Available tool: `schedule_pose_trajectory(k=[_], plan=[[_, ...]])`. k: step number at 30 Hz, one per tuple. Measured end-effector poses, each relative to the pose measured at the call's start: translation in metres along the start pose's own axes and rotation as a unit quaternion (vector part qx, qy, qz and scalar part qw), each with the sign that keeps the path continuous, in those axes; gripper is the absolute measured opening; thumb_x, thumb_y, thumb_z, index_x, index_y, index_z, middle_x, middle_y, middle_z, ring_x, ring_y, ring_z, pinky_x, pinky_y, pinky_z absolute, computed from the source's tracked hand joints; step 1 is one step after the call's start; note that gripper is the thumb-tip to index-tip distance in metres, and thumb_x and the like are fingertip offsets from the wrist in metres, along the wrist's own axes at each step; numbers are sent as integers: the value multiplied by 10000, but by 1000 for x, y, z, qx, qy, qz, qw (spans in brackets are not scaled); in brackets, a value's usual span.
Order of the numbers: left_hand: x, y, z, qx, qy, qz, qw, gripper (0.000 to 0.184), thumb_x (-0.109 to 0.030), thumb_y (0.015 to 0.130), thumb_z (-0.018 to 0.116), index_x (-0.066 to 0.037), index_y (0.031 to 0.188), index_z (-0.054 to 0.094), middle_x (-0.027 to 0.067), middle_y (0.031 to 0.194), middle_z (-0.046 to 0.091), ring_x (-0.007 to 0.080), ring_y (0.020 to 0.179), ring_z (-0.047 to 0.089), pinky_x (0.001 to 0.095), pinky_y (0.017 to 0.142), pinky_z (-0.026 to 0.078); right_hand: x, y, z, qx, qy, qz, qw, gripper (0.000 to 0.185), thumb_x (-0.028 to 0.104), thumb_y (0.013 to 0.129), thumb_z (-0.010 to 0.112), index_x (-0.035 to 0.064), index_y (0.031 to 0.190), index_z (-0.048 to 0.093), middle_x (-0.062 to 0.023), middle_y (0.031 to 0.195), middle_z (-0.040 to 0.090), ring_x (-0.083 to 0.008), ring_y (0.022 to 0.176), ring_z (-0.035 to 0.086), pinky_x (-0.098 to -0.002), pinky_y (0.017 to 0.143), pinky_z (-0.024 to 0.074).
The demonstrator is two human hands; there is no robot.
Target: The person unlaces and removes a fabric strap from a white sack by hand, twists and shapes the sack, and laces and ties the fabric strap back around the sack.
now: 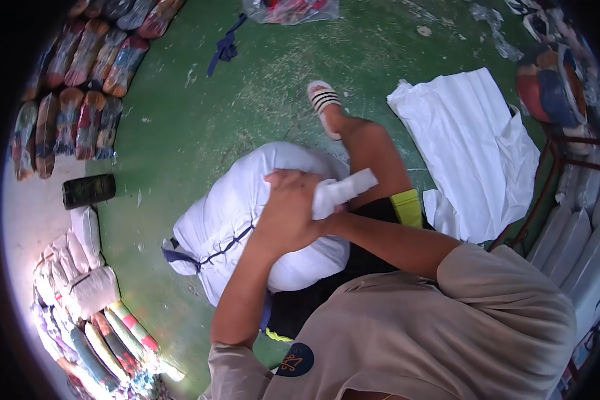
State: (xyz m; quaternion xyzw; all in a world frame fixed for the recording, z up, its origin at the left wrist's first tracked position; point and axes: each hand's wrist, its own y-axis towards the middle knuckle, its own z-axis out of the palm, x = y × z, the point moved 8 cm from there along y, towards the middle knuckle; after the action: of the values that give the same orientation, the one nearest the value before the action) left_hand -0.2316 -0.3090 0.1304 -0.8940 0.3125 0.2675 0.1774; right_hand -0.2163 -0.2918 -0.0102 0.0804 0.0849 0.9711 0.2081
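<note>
A stuffed white sack (247, 200), tilted across the person's lap, has a dark cord laced along its side seam. Over the sack, my left hand (290, 207) is closed around a folded white strip (347, 190), whose free end points to the upper right. My right hand (330, 223) is close against the left one. Its fingers are hidden behind the left hand and the strip. A dark knotted end of cloth (180, 257) sticks out at the sack's lower left corner.
A flat white sack (470, 153) lies on the green floor at right. Wrapped textile bundles (80, 93) stand in rows at upper left; rolled bundles (107, 340) lie lower left. A black object (89, 191), dark cloth strip (225, 50) and red metal frame (547, 160) are around.
</note>
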Motion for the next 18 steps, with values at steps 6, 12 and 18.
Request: schedule_pose_trajectory(k=[6, 12, 18], plan=[[-10, -6, 17, -50, 101, -8, 994, 423, -158, 706, 754, -35, 1066, 570, 158, 1127, 571, 342, 1103, 498, 420, 937, 357, 12, 7, 5, -4, 8, 243, 970, 476, 471, 808, 609, 101, 1093, 520, -74, 1076, 466, -215, 1036, 429, -420, 999, 340], [-11, -7, 11, -77, 156, -39, 984, 441, -158, 687, 730, -11, 1065, 557, 175, 1101, 522, 344, 998, 469, 413, 887, 358, 16, 23, 45, 9, 78, 213, 974, 299, 305, 828, 639, 147, 988, 443, -42, 993, 410, -202, 872, 376, -374, 823, 367], [-4, 13, 11, -14, 215, -13, 976, 433, -154, 687, 722, -1, 1047, 537, 170, 1043, 483, 324, 911, 439, 414, 858, 354, 17, 43, 74, -140, 106, -24, 984, 336, 348, 803, 651, 141, 932, 421, -39, 946, 367, -197, 827, 319, -377, 789, 322]])
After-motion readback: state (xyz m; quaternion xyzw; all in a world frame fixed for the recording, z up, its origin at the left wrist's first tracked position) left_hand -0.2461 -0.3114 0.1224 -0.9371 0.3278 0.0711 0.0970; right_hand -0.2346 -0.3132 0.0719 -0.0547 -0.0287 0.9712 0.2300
